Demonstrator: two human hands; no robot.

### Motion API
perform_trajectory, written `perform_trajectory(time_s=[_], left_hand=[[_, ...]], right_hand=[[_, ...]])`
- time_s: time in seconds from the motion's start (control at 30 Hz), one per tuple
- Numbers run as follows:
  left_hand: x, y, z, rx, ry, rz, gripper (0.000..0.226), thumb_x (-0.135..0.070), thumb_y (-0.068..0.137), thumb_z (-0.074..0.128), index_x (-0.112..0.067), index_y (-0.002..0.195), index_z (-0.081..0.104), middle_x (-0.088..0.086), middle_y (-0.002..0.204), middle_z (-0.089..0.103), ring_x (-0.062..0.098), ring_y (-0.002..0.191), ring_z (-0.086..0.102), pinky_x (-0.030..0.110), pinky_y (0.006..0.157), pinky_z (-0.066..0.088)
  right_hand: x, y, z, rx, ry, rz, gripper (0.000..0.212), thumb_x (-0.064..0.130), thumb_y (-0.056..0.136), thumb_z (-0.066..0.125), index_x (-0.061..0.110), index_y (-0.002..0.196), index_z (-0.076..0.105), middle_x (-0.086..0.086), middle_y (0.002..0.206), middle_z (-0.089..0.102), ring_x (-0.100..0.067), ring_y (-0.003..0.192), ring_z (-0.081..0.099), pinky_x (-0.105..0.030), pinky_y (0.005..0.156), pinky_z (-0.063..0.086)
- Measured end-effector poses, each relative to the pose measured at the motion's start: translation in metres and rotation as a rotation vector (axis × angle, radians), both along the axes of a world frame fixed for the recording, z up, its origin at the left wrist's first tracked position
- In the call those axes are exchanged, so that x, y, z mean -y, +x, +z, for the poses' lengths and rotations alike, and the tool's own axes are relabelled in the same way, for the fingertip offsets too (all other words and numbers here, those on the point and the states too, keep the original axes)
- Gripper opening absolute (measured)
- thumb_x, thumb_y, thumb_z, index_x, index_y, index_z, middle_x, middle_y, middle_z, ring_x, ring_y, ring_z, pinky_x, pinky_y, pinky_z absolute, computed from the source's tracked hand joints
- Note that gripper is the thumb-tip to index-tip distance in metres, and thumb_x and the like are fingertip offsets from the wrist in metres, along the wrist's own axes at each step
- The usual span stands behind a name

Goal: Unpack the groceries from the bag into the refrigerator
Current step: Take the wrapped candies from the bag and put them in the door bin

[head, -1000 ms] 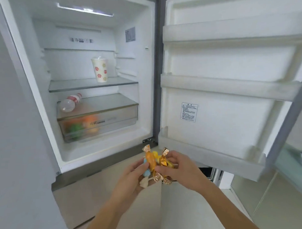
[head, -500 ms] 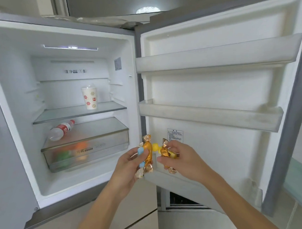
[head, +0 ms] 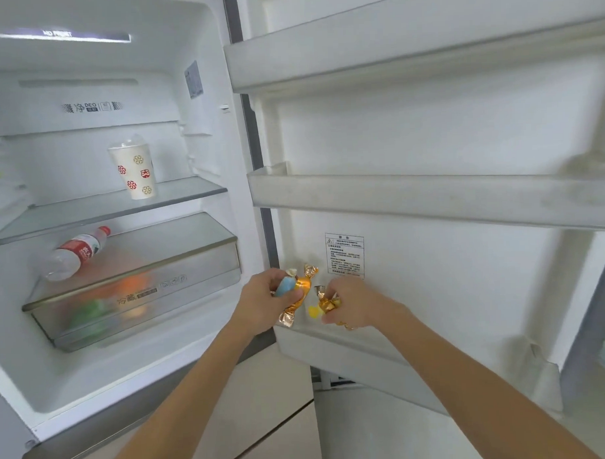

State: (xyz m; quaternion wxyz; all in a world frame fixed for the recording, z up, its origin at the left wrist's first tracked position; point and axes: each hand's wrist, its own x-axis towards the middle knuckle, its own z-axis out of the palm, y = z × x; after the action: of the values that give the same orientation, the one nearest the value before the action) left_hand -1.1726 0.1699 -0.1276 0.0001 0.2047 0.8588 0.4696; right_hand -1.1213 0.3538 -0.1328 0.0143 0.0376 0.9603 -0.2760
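- Watching remotely here. The left hand has its fingers curled round two wrapped sweets: a blue candy and an orange candy with shiny gold twisted ends. The orange one sticks out both above and below the fist.
- The right hand is curled up too, pinching a gold candy at the fingertips, with a yellow candy poking out underneath it. I honestly can't tell if anything else is tucked into that palm.
- The two hands are just beside each other, and so are the sweets. They're all up in the air at the hinge-side corner of the open door, right above the bottom door shelf. None of the candy is resting on anything.
- The fridge is wide open, with the door swung out to the right. The middle door shelf and top door shelf sit above the hands. There's a printed sticker on the door liner just behind them.
- Inside, a paper cup with red and gold patterns and a clear lid stands upright on the glass shelf.
- One level down, a plastic bottle with a red label and cap lies on its side on the cover of the crisper drawer.
- The drawer front is frosted. I see blurry orange and green blobs inside, but can't tell what they are.
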Motion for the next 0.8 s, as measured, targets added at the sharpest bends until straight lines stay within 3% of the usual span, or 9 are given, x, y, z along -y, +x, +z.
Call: perform_trajectory(time_s=[0.1, 0.23, 0.33, 0.4, 0.5, 0.57, 0.67, 0.8], left_hand=[[-0.004, -0.024, -0.011, -0.067, -0.133, -0.124, 0.033, -0.032, 0.082, 0.078, -0.019, 0.109, 0.065, -0.001, 0.098, 0.068, 0.019, 0.087, 0.064, 0.020, 0.071, 0.050], [-0.005, -0.055, -0.020, -0.057, -0.274, -0.273, 0.042, -0.035, 0.081, 0.078, -0.021, 0.119, 0.065, -0.003, 0.110, 0.069, 0.015, 0.098, 0.065, 0.030, 0.089, 0.056], [-0.007, -0.066, -0.019, -0.094, -0.271, -0.346, 0.037, -0.032, 0.081, 0.078, -0.021, 0.115, 0.068, -0.006, 0.108, 0.070, 0.013, 0.098, 0.066, 0.036, 0.092, 0.056], [-0.010, -0.070, -0.016, -0.091, -0.247, -0.416, 0.033, -0.026, 0.081, 0.079, -0.023, 0.112, 0.071, -0.008, 0.105, 0.072, 0.008, 0.095, 0.067, 0.031, 0.091, 0.056], [-0.013, -0.076, -0.016, -0.061, -0.298, -0.498, 0.031, -0.026, 0.078, 0.081, -0.027, 0.108, 0.072, -0.012, 0.101, 0.072, 0.005, 0.091, 0.066, 0.026, 0.088, 0.055], [-0.017, -0.081, -0.018, -0.077, -0.355, -0.532, 0.033, -0.031, 0.076, 0.082, -0.027, 0.108, 0.071, -0.013, 0.101, 0.072, 0.008, 0.092, 0.066, 0.031, 0.089, 0.056], [-0.024, -0.080, -0.020, -0.078, -0.425, -0.582, 0.035, -0.025, 0.075, 0.083, -0.025, 0.108, 0.072, -0.009, 0.102, 0.069, 0.009, 0.091, 0.063, 0.028, 0.087, 0.053], [-0.036, -0.072, -0.026, -0.063, -0.555, -0.729, 0.043, -0.025, 0.076, 0.083, -0.020, 0.117, 0.070, -0.002, 0.105, 0.068, 0.008, 0.088, 0.059, 0.029, 0.087, 0.051]], right_hand=[[0.008, -0.025, -0.021, 0.009, 0.134, 0.017, 0.018, 0.018, 0.076, 0.074, 0.010, 0.091, 0.070, -0.008, 0.085, 0.072, -0.021, 0.064, 0.066, -0.030, 0.062, 0.054], [0.010, -0.041, -0.038, 0.074, 0.332, 0.055, 0.030, 0.021, 0.079, 0.073, 0.010, 0.106, 0.068, -0.007, 0.106, 0.068, -0.025, 0.093, 0.064, -0.033, 0.080, 0.053], [0.007, -0.045, -0.041, 0.045, 0.404, 0.067, 0.033, 0.028, 0.077, 0.076, 0.010, 0.103, 0.067, -0.008, 0.106, 0.067, -0.027, 0.096, 0.064, -0.034, 0.077, 0.052], [0.006, -0.043, -0.040, 0.080, 0.479, 0.086, 0.039, 0.034, 0.074, 0.078, 0.011, 0.104, 0.066, -0.008, 0.107, 0.067, -0.027, 0.097, 0.063, -0.032, 0.074, 0.050], [0.002, -0.035, -0.038, 0.129, 0.552, 0.112, 0.061, 0.036, 0.073, 0.081, 0.014, 0.125, 0.060, -0.007, 0.122, 0.064, -0.028, 0.111, 0.060, -0.035, 0.088, 0.051], [-0.005, -0.026, -0.030, 0.180, 0.479, 0.112, 0.066, 0.030, 0.075, 0.082, 0.015, 0.132, 0.054, -0.005, 0.125, 0.062, -0.026, 0.115, 0.058, -0.031, 0.088, 0.047], [-0.022, -0.012, -0.014, 0.278, 0.278, 0.075, 0.065, 0.020, 0.079, 0.080, 0.013, 0.136, 0.050, -0.001, 0.122, 0.065, -0.020, 0.107, 0.060, -0.023, 0.081, 0.042], [-0.034, -0.002, 0.000, 0.207, 0.132, 0.034, 0.056, 0.012, 0.085, 0.071, 0.017, 0.137, 0.051, 0.001, 0.118, 0.067, -0.011, 0.094, 0.057, -0.025, 0.084, 0.045]])
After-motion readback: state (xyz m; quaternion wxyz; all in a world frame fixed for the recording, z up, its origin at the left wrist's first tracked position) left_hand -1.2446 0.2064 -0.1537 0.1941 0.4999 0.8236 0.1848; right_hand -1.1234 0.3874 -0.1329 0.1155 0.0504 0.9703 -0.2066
